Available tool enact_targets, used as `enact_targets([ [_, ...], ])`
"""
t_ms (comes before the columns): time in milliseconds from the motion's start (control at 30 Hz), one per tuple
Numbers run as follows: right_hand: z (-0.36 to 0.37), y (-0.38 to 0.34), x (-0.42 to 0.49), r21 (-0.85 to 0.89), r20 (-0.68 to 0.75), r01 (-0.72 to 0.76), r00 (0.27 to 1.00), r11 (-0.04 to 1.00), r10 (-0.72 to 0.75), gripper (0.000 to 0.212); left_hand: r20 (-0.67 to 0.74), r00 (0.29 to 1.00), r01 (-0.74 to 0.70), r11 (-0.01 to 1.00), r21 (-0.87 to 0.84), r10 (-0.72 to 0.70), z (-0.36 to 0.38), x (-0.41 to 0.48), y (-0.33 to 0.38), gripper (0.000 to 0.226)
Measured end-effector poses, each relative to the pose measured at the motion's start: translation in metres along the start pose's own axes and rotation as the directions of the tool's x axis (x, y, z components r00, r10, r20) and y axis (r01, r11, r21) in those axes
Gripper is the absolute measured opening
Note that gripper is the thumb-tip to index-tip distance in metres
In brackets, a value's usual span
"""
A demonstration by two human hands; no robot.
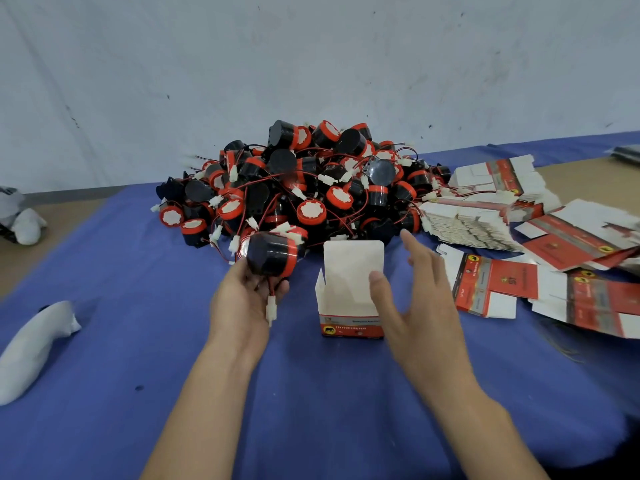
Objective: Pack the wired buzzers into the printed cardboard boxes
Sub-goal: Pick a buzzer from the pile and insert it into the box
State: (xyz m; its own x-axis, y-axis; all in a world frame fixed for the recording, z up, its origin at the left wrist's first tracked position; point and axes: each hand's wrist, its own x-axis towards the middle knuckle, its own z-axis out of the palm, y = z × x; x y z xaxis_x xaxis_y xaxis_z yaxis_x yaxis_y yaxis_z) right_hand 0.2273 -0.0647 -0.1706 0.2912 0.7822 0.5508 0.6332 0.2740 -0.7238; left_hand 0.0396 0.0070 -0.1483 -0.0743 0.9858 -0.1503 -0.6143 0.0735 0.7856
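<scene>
1 buzzer (272, 258) held just left of the open box (349, 299)
The grip of the left hand (242, 299) is clamped on the buzzer; the box stands upright on the worktop (311, 393), mouth upward. The right hand (419, 289) is held open beside it.

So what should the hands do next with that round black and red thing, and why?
Probably lower the round black plastic buzzer with the red band into the upright printed cardboard box. The left hand holds it beside the box, the top flap stands open, and the open right hand is at the box's side. Tuck the dangling white plug in too.
</scene>
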Motion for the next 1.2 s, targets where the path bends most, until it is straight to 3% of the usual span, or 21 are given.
enact_targets([
  [100, 0.005, -0.019, -0.009, 0.006, -0.139, 0.172, 0.976, 0.985, -0.17, 0.042, -0.042, 0.997, -0.063, 0.996, 0.068, 0.066, 0.002, 0.0, 0.0, 0.034],
  [233, 0.027, -0.039, -0.027, 0.115, -0.013, 0.25, 0.968, 0.961, -0.251, 0.03, -0.083, 0.996, -0.038, 0.997, 0.068, 0.044, -0.003, -0.004, 0.003, 0.032],
  [333, 0.045, -0.05, -0.038, 0.187, 0.198, 0.183, 0.955, 0.965, -0.22, 0.038, -0.123, 0.992, 0.016, 0.994, 0.105, -0.003, -0.01, -0.009, 0.004, 0.028],
  [433, 0.06, -0.051, -0.045, 0.243, 0.392, -0.005, 0.915, 0.97, -0.093, 0.052, -0.184, 0.982, 0.069, 0.98, 0.187, -0.034, -0.014, -0.016, -0.003, 0.026],
  [567, 0.074, -0.049, -0.047, 0.303, 0.403, -0.158, 0.915, 0.94, 0.024, 0.07, -0.1, 0.995, 0.018, 0.922, 0.386, 0.022, -0.018, -0.025, -0.012, 0.026],
  [700, 0.078, -0.047, -0.039, 0.364, 0.393, -0.249, 0.915, 0.897, 0.095, 0.057, -0.004, 0.992, -0.097, 0.796, 0.598, 0.123, -0.031, -0.023, -0.006, 0.025],
  [833, 0.077, -0.052, -0.038, 0.439, 0.415, -0.285, 0.906, 0.852, 0.09, 0.048, -0.065, 0.995, -0.029, 0.866, 0.499, 0.071, -0.051, -0.011, 0.008, 0.031],
  [967, 0.076, -0.055, -0.039, 0.508, 0.466, -0.302, 0.884, 0.807, 0.038, 0.046, -0.204, 0.974, -0.033, 0.959, 0.282, 0.094, -0.064, 0.003, 0.021, 0.02],
  [1200, 0.064, -0.049, -0.03, 0.594, 0.505, -0.342, 0.863, 0.728, -0.006, 0.041, -0.417, 0.885, -0.184, 0.978, 0.098, 0.209, -0.076, 0.014, 0.025, 0.017],
])
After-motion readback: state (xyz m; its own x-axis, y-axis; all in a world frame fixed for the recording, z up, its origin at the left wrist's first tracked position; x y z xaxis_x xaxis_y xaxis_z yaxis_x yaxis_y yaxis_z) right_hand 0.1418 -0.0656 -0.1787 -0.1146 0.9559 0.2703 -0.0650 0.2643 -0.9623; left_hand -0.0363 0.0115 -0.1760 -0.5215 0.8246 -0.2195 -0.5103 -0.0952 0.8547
